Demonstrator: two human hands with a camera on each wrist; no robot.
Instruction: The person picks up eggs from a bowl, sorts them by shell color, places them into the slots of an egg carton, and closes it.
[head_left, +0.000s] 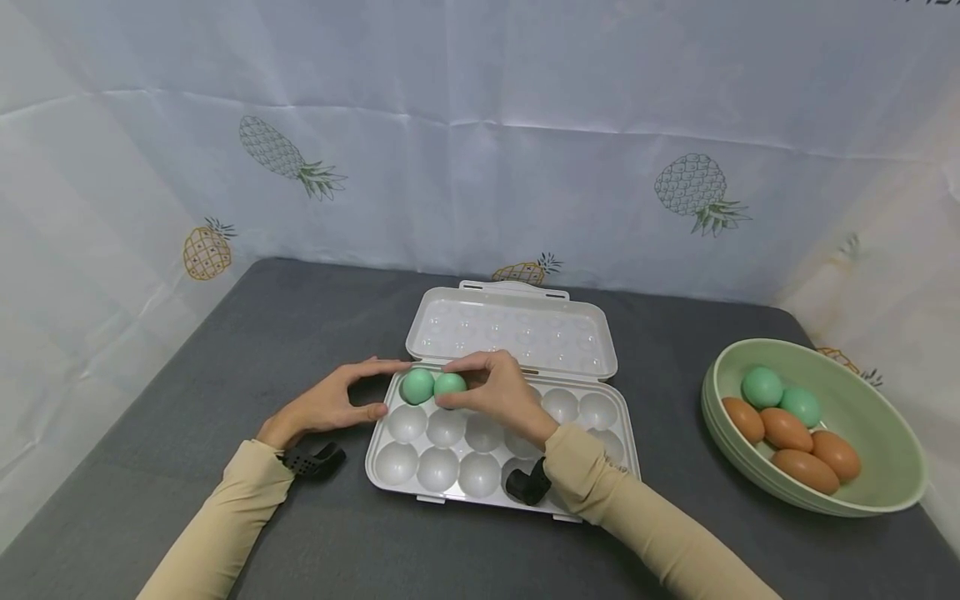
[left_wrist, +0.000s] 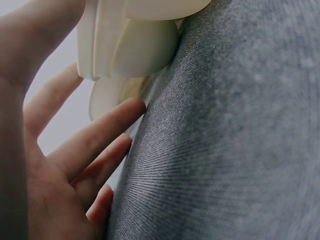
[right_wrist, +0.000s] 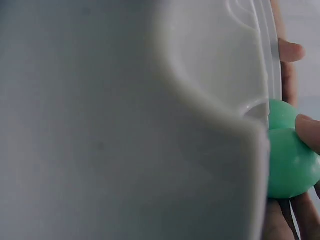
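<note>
Two hands: left [head_left: 330, 406] at tray edge [head_left: 372, 450], right [head_left: 498, 392] pinching egg [head_left: 450, 385].

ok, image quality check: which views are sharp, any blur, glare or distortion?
Head view: sharp, evenly lit, soft shadows, slight wide-angle bending at the edges, small glare spots on the white plastic egg tray lid. Left wrist view: dim; grey cloth weave crisp, left hand soft. Right wrist view: tray wall fills the frame, blurred; green egg at the right hand fingertips also soft.
</note>
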